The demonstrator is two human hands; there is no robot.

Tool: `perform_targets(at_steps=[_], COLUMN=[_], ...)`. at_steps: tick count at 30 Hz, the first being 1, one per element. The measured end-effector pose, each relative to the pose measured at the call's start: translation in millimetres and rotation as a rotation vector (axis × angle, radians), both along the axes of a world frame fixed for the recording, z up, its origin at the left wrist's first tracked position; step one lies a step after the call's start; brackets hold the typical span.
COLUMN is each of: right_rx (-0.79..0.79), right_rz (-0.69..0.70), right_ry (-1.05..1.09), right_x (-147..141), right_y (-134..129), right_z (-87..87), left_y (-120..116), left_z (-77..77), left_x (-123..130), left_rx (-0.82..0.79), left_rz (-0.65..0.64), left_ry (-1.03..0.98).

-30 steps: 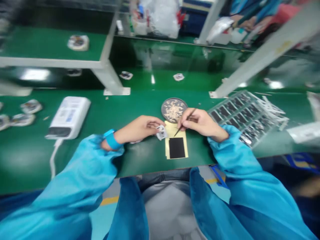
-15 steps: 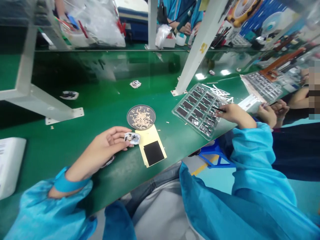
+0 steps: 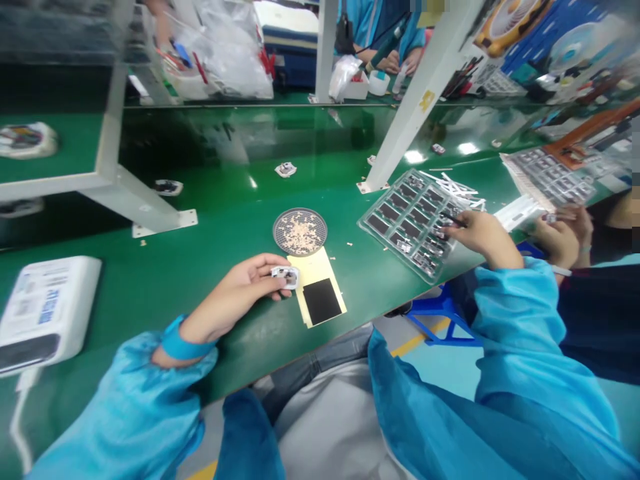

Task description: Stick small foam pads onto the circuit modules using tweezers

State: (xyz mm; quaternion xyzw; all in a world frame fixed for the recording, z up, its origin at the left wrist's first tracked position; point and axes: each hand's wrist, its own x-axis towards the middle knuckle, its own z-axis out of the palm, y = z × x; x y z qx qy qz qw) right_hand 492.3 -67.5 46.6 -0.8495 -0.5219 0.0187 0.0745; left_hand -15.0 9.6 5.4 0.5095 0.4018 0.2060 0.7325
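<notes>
My left hand (image 3: 257, 281) is closed around a small white device housing (image 3: 286, 277), its open side with inner parts facing up. It hovers beside a yellow sheet (image 3: 307, 308) with a black square pad (image 3: 323, 301). Just behind the sheet sits a round grey mesh dish (image 3: 275, 231) full of tiny tan and dark bits. On the right, my right hand (image 3: 477, 233) pinches dark tweezers (image 3: 454, 219) over a clear plastic tray (image 3: 373, 235). Dark rectangular parts and small metallic pieces fill the tray's compartments. The tweezer tips are too small to make out among them.
A white metal post (image 3: 400, 113) rises behind the tray, and a shelf leg (image 3: 145, 203) stands at left. White strips (image 3: 463, 190) lie behind the tray. A white box-shaped device (image 3: 55, 307) with a cable is at left. Another person's hands (image 3: 565, 237) work at far right.
The view has swung left, so everything sits farther right and more of the white box-shaped device shows. Both hands keep their holds, with the tweezers still over the tray.
</notes>
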Motion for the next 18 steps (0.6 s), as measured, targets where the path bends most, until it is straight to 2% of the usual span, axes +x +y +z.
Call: perform_targets(at_steps=[3,7,9,12,15,18], right_rx=[0.143,0.335,0.372,0.319,0.237,0.136], right_rz=[0.052,0.404,0.552,0.717,0.848,0.843], right_ry=[0.057,0.358,0.493,0.691,0.89,1.064], right_x=[-45,-140,-188,-243,-272,-278], right_y=[16,43,57,74,83,84], right_z=[11.4,21.6,23.4,20.7,10.6,-4.9], left_y=[-2,-4,-5,-5,-5,-4], left_z=[1.7,3.9,4.1,2.6,-0.2,-2.4], left_x=[4,3,2,1,1,2], left_rx=[-0.047,-0.097,-0.094,-0.061,0.036,0.147], left_rz=[0.034,0.071,0.092,0.125,0.178,0.25], left_ry=[-0.033,-0.069,-0.077,-0.089,-0.101,-0.053])
